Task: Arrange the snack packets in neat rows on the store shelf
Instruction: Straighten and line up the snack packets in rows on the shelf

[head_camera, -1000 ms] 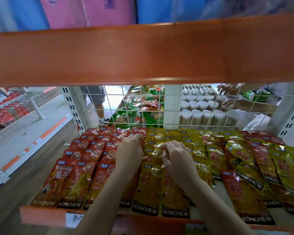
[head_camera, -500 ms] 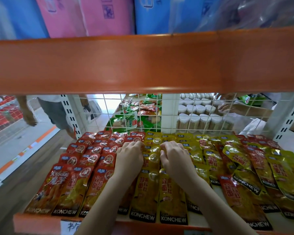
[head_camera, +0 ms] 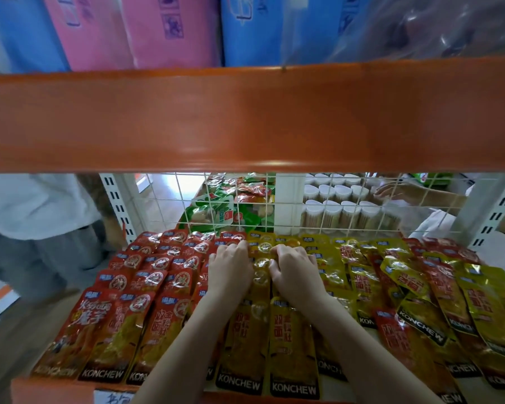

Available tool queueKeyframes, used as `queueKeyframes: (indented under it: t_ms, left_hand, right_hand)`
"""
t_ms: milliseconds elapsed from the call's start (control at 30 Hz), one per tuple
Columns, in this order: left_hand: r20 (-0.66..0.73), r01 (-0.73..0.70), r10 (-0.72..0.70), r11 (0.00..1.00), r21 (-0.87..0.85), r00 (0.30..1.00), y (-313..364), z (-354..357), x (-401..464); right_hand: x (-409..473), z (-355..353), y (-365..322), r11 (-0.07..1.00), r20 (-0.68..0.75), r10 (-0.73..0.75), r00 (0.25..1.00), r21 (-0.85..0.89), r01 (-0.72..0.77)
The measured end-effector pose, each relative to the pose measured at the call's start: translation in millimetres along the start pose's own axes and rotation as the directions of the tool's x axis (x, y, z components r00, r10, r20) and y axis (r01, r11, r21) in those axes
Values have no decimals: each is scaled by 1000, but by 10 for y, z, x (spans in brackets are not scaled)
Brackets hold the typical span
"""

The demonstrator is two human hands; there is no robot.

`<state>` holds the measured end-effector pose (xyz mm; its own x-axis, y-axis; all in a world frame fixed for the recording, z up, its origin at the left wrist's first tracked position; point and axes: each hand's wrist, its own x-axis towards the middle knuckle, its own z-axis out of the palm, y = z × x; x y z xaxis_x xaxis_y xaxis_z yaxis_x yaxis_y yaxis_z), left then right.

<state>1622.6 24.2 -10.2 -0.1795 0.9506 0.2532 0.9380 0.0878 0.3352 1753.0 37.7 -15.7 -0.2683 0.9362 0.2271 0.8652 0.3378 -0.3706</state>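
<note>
Head view: left hand [head_camera: 231, 269] and right hand [head_camera: 295, 272] lay knuckles-up, fingers curled onto the yellow packet row [head_camera: 261, 266] mid-shelf; actual pinching could not be confirmed. Red packets [head_camera: 158, 275] adjoined left. Packets judged light, slippery, crinkly; best squared by their edges.

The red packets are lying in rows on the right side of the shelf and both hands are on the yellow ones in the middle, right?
Not quite. The head view shows the tidy red packets on the shelf's left side. Both hands, left hand and right hand, do rest on the yellow packets in the middle.
</note>
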Motion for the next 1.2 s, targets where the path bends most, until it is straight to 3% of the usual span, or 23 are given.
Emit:
queueKeyframes:
  t_ms: [500,733,833,933,1033,1200]
  left_hand:
    - [-83,-14,9,998,-61,997,-1,52,-22]
    - [-162,-41,24,994,-104,987,-27,-253,-36]
    - [-167,-53,34,993,-109,985,-83,-460,-117]
    - [-132,-70,54,990,-125,990,-173,-552,-246]
    - [0,-139,141,980,-141,990,-236,-531,-393]
    - [253,-232,215,972,40,943,-248,-417,-557]
  right_hand:
    - [-30,-29,143,988,18,-157,987,17,157]
    - [16,-146,159,979,-193,-71,979,174,105]
    - [-3,-303,103,963,-208,-48,977,249,100]
    - [-106,-459,52,965,-120,-81,989,240,108]
    - [-320,-508,28,963,-19,-170,985,211,171]
    - [-623,-261,-26,956,60,-293,954,39,291]
